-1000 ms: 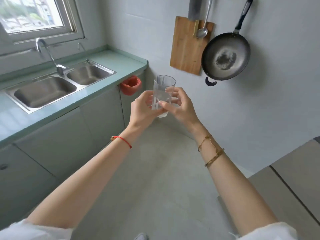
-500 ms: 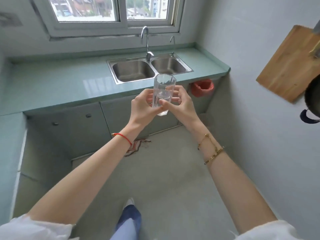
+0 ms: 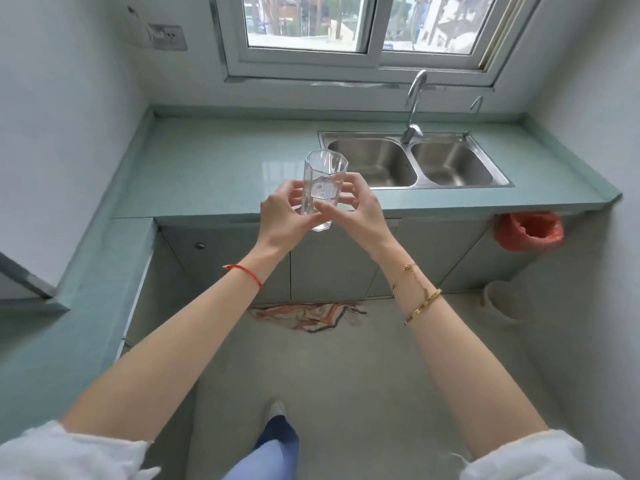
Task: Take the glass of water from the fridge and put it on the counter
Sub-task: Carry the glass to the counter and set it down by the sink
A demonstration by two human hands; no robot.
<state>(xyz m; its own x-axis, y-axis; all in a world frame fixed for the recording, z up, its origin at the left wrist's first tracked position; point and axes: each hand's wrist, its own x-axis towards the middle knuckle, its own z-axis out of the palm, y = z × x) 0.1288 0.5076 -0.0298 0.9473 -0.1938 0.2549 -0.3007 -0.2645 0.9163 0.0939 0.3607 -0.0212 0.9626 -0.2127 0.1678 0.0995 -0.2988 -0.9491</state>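
Note:
A clear faceted glass of water (image 3: 322, 183) is held upright in the air in front of me, partly filled. My left hand (image 3: 281, 216) wraps its left side and my right hand (image 3: 356, 211) its right side, fingers around the lower half. The glass hangs just before the front edge of the pale green counter (image 3: 214, 168), to the left of the sink. The fridge is out of view.
A steel double sink (image 3: 412, 164) with a tall tap (image 3: 414, 105) sits in the counter's right half. A red bag (image 3: 528, 232) hangs under the right end. A cloth (image 3: 308, 315) lies on the floor by the cabinets. The counter wraps along the left wall.
My view has swung left, from the wall with the pan and board to face the counter and window. The counter is closer. Both hands keep the same hold on the glass.

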